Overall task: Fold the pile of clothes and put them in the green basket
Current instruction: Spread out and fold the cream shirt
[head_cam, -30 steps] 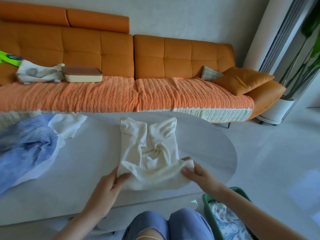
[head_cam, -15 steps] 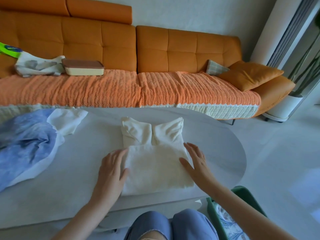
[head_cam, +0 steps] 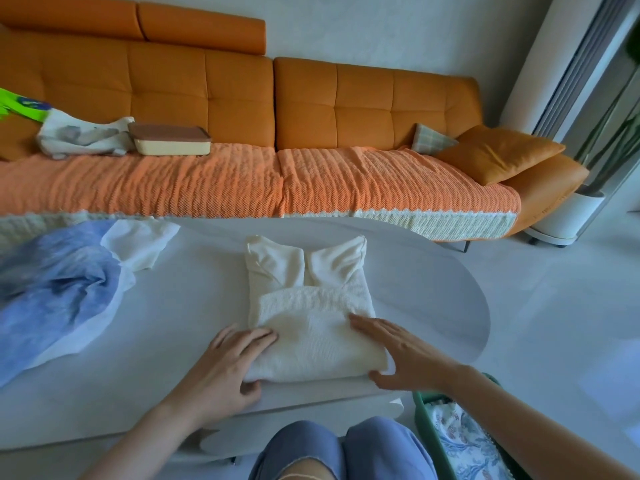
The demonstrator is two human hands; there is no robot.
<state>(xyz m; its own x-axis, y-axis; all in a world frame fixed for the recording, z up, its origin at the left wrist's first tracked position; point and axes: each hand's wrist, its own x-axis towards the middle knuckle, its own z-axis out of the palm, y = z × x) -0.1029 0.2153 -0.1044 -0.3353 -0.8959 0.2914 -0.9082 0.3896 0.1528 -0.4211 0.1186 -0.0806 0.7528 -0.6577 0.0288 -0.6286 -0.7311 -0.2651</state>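
From the head camera, a folded cream knit garment [head_cam: 311, 317] lies on the white worktop [head_cam: 180, 327], near its front edge. The left hand [head_cam: 225, 365] rests on its near left corner, fingers [head_cam: 258, 336] laid nearly straight on top and thumb against the near edge. The right hand [head_cam: 403, 351] presses flat on the near right corner, fingers [head_cam: 367, 323] extended. The pile of clothes [head_cam: 55, 299], blue and white, sits at the worktop's left. The green basket [head_cam: 419, 407] stands on the floor at lower right, holding patterned fabric [head_cam: 460, 441].
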